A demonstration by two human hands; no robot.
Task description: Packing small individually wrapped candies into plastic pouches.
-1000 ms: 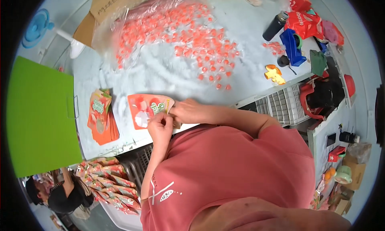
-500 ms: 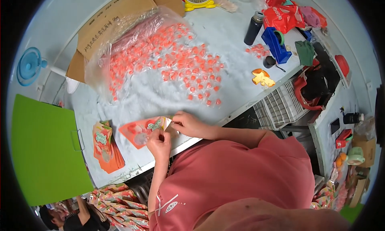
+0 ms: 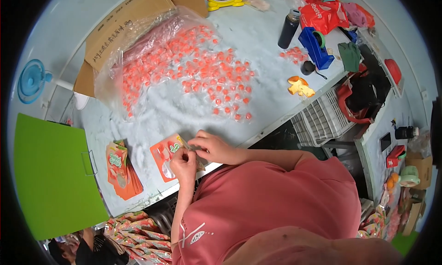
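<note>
An orange-red printed pouch (image 3: 162,155) lies near the table's front edge, its narrow end between my two hands. My left hand (image 3: 184,167) is closed, thumb and fingers pinching the pouch's edge. From the right, my right hand (image 3: 213,148) comes to the same end, its fingers curled round the edge; the fingertips are partly hidden. To the left lies a fanned stack of similar pouches (image 3: 120,169). Beyond my hands, many small wrapped red pieces (image 3: 216,76) are spread over the table, spilling from a clear plastic bag (image 3: 108,87).
A cardboard box (image 3: 122,28) stands behind the bag. Toward the right are a dark bottle (image 3: 288,29), a blue tape dispenser (image 3: 316,48) and an orange peel (image 3: 300,87). A green panel (image 3: 55,173) borders the left side. Another person (image 3: 87,251) is at lower left.
The pouch has turned more upright and shifted slightly right at its far end. My right hand's fingers have moved left a little along the pouch's edge; my left hand keeps its pinch.
</note>
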